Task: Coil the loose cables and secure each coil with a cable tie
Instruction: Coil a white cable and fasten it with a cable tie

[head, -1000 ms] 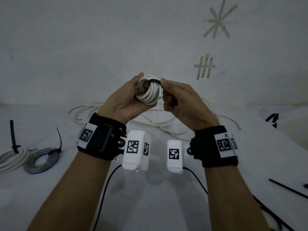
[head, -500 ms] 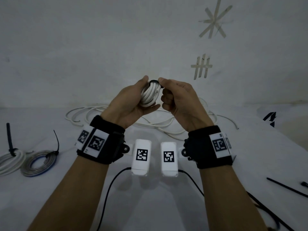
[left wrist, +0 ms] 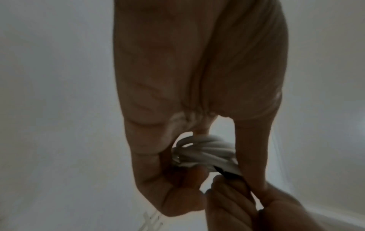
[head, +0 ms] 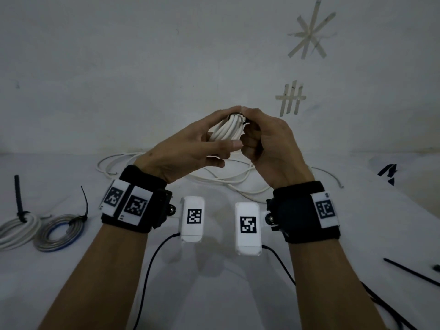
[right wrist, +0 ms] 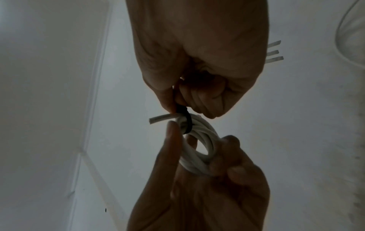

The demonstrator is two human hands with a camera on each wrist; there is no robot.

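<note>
a small white cable coil [head: 226, 132] is held up in the air between both hands, above the desk [head: 214, 294] and in front of the wall. the left hand [head: 190, 148] is wrapped around the coil, thumb on one side and fingers on the other, which is clearest in the right wrist view [right wrist: 197, 150]. a black cable tie [right wrist: 186, 123] is looped around the coil's strands, and its end is pinched between thumb and curled fingers of the right hand [head: 269, 144]. a short cut end of the cable is seen poking out next to the tie.

down on the desk, a loose white cable [head: 226, 179] is spread out behind the wrists. two finished coils are parked at the far left, a white one [head: 16, 229] and a grey-blue one [head: 59, 232], each with a black tie on it. a spare black tie [head: 409, 271] is lying at the right edge. tape marks [head: 291, 98] are stuck on the wall.
</note>
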